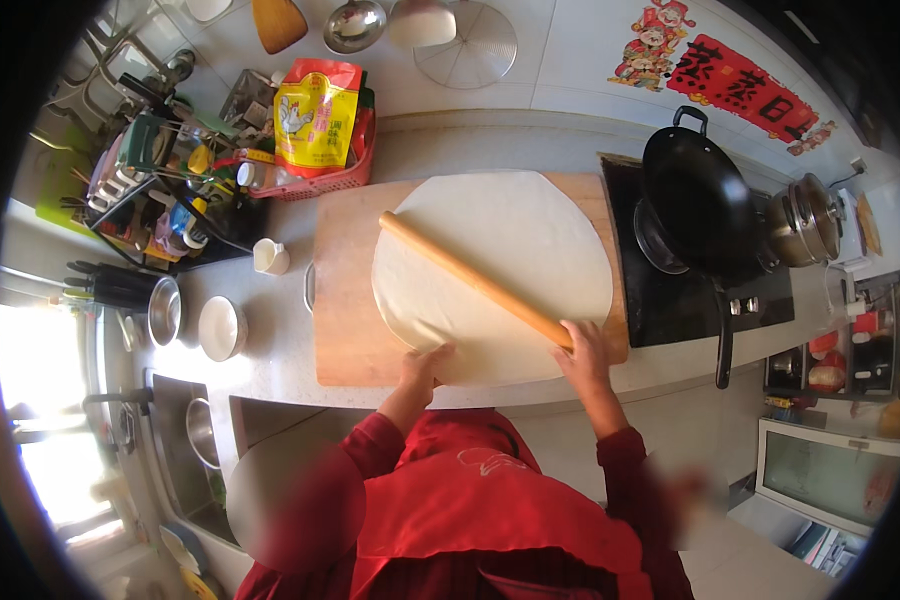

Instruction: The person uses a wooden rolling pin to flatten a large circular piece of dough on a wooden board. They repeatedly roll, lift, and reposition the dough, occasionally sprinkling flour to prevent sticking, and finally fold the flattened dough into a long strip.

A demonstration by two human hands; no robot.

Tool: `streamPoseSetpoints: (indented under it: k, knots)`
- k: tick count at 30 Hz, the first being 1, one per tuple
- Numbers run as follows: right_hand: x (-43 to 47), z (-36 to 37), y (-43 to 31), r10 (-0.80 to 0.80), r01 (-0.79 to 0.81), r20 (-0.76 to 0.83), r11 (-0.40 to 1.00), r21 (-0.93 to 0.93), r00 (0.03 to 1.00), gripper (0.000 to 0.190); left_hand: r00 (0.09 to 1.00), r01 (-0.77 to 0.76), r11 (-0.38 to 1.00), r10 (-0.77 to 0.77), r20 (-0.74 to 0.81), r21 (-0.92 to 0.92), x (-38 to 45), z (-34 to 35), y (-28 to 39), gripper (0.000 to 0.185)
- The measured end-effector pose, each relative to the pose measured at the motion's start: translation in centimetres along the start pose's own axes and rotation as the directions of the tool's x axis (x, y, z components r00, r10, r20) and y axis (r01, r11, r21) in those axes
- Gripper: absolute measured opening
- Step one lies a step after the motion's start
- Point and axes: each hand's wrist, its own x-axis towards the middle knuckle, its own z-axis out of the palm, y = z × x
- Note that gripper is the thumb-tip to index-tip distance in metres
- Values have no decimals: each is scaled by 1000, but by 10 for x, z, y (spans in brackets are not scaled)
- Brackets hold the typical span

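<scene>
A large thin sheet of dough [510, 240] lies on a wooden board [345, 300] before me, reaching the board's front and back edges. A wooden rolling pin [472, 277] rests slantwise across the dough, its far end at the upper left. My right hand [585, 352] is on the pin's near end, fingers around it. At the dough's front left edge, my left hand [426, 369] pinches the sheet, which wrinkles beside the fingers.
Right of the board, a black wok [697, 195] stands on the black hob [664, 307], its long handle jutting forward. A steel pot [802, 221] is beyond it. To the left are a white bowl [223, 328], a steel bowl [165, 311] and a small cup [271, 256]. A pink basket [330, 184] stands behind.
</scene>
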Motion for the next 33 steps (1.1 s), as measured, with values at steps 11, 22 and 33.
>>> streamPoseSetpoints:
  k: [11, 22, 33]
  knots:
    - [40, 25, 9, -179, 178, 14, 983, 40, 984, 47, 983, -172, 971, 157, -97, -166, -16, -7, -37, 34]
    - [70, -9, 50, -396, 391, 88, 918, 63, 914, 45, 989, -135, 959, 144, 19, -248, -26, 10, -55, 36]
    - [25, -2, -9, -492, 487, -3, 862, 142, 871, 64, 957, 148, 983, -113, 268, -112, -24, 27, -39, 35]
